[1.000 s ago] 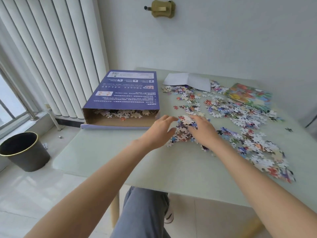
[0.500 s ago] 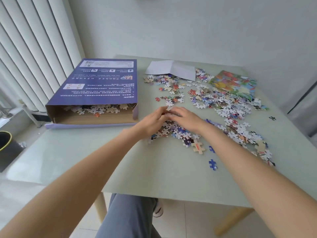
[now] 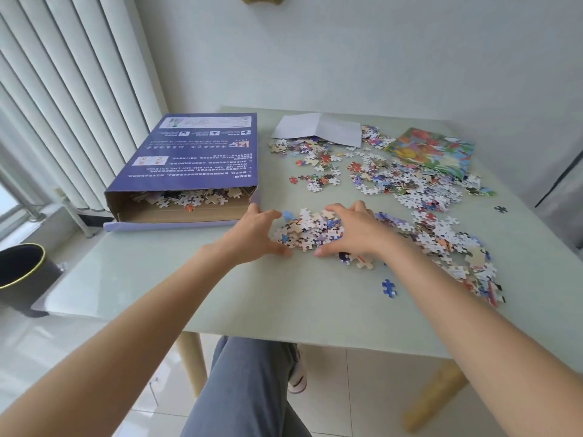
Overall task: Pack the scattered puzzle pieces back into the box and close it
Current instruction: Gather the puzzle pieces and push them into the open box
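Purple box open, some pieces already inside; most still loose right of it on surface. Left hand, right hand cupping small heap beside box mouth, fingers spread. Closing not yet done.

Soft, bright daylight enters from nine o'clock through the vertical blinds, and the table shows a pale sheen and only faint shadows. Wide-angle distortion bends the edges; the forearms at six o'clock look stretched and slightly soft.
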### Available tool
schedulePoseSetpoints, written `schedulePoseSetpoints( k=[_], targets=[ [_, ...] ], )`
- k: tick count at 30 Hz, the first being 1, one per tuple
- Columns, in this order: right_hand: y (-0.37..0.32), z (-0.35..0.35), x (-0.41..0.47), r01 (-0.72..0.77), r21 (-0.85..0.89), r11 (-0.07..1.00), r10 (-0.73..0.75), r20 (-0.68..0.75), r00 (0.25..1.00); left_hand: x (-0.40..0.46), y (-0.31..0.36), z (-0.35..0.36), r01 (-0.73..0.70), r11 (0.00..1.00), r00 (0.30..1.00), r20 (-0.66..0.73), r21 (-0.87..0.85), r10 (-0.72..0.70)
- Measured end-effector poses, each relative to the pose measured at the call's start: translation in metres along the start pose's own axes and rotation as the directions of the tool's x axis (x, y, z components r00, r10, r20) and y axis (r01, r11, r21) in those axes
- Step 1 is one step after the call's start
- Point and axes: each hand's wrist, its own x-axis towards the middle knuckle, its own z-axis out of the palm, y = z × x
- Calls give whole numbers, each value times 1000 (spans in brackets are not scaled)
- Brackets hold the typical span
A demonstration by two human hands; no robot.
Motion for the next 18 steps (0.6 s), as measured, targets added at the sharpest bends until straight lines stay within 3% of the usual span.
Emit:
schedulePoseSetpoints(
  k=[10,18],
  targets=[
    [-21,-14,26,57,53,997,-64,144,988,35,19,5,-86,996,995,42,15,85],
    [-22,-1,26,208,270,940,-161,-184,970,29,17,5,-132,991,976,-175,-17,127]
  ],
)
